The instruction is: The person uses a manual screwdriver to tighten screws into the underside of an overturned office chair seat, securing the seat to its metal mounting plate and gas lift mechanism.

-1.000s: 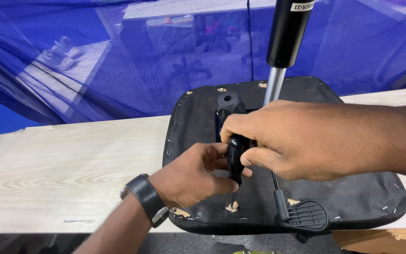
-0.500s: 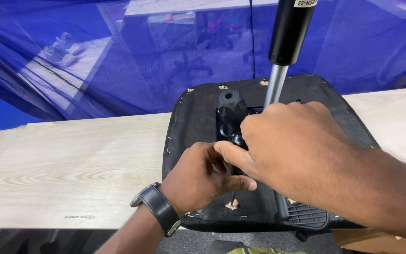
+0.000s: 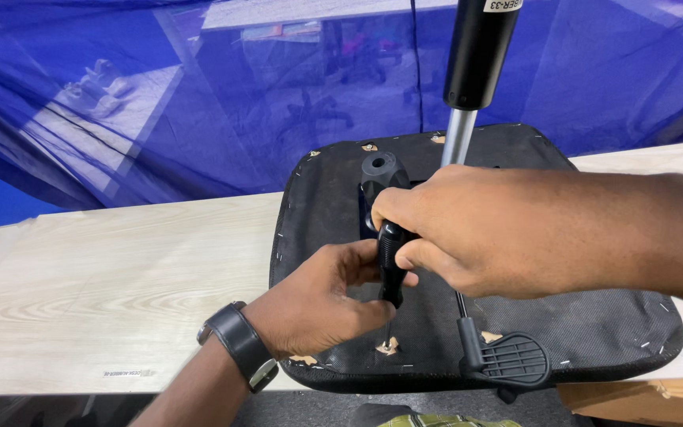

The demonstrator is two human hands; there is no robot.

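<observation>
Screwdriver (image 3: 389, 237) with a black handle stands upright in the right hand (image 3: 476, 229), fingers closed around it. Its tip meets a screw hole (image 3: 387, 345) in the upturned seat base (image 3: 594, 332), just beside the left hand (image 3: 318, 300), which pinches the shaft.

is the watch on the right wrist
No, the black watch sits on the wrist of the left hand, while the right hand grips the black screwdriver.

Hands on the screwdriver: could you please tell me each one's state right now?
Left hand: closed around the screwdriver shaft, low down.
Right hand: closed on the screwdriver handle.
</observation>
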